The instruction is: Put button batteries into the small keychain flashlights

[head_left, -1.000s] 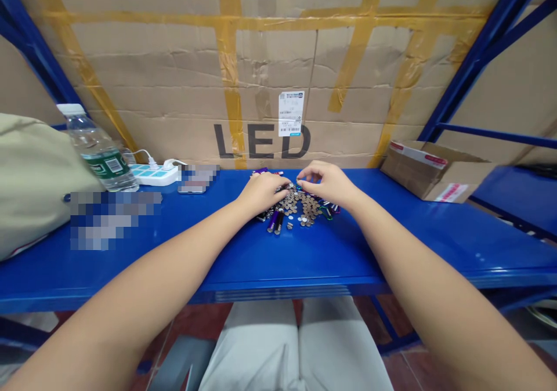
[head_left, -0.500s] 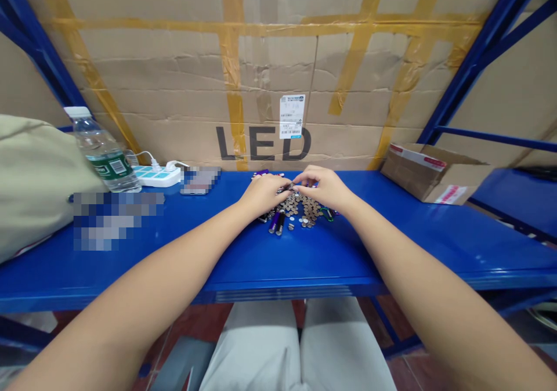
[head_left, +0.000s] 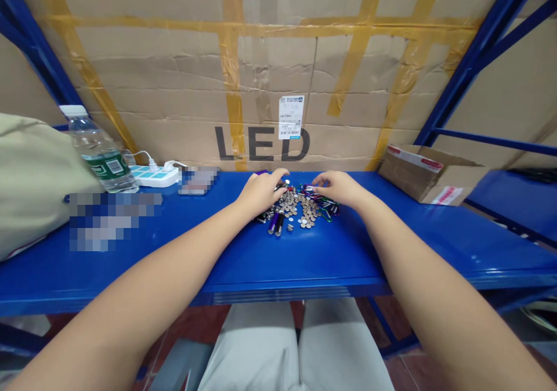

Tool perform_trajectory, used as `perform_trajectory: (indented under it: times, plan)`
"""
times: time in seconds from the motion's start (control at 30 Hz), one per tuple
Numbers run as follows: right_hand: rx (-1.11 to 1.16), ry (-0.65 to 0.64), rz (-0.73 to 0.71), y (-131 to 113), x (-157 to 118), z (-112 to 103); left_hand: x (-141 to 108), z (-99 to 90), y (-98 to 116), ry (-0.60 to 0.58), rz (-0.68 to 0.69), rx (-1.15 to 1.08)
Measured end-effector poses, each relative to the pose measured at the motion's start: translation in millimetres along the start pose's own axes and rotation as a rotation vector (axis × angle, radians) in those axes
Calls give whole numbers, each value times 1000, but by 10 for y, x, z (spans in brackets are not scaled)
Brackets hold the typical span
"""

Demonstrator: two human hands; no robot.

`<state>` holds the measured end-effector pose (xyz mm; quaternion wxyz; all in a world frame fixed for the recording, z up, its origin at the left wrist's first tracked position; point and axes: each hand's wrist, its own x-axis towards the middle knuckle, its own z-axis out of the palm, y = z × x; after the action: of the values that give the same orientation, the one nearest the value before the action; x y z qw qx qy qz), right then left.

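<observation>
My left hand is at the left side of a pile of small silver discs that look like button cells. Its thumb and index finger are apart, with no object visible between them. My right hand reaches the right side, over shiny coloured metal clips that look like carabiners. Its fingertips are bent together at a shiny purple piece, too small to make out. In front of my left hand lie a purple cylinder and a dark cylinder, side by side. A small silver piece lies beside them.
A water bottle, a white power strip and a blurred flat object stand or lie at the left, near a beige bag. An open cardboard box sits at the right. A large carton rises behind the blue table.
My hands were together over the pile, fingertips meeting at a small piece. They have separated: my right hand moved right to the coloured clips, and my left thumb and index finger spread.
</observation>
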<state>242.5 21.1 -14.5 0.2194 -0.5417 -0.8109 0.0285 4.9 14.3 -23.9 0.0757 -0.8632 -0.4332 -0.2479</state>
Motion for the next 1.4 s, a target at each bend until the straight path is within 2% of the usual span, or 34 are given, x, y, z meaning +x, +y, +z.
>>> perform_trajectory:
  times: [0.17, 0.37, 0.57, 0.87, 1.0, 1.17, 1.4]
  plan:
    - [-62, -21, -91, -206, 62, 89, 15, -52, -40, 78, -43, 6]
    - [-134, -56, -165, -349, 277, 229, 21, -47, -129, 67, -64, 14]
    - [-166, -128, -231, -460, 458, 235, 22, -88, -154, 119, -106, -37]
    - [-253, -101, -222, -478, 405, 328, 19, -59, -174, 105, -117, -69]
    - [-158, -26, -209, -451, 326, 271, 29, -35, -158, 68, -68, -52]
    - [105, 99, -162, -416, 177, 121, 25, -7, -138, 25, 8, -46]
    - [314, 117, -179, -432, 117, 108, 14, 49, -117, 23, 101, -96]
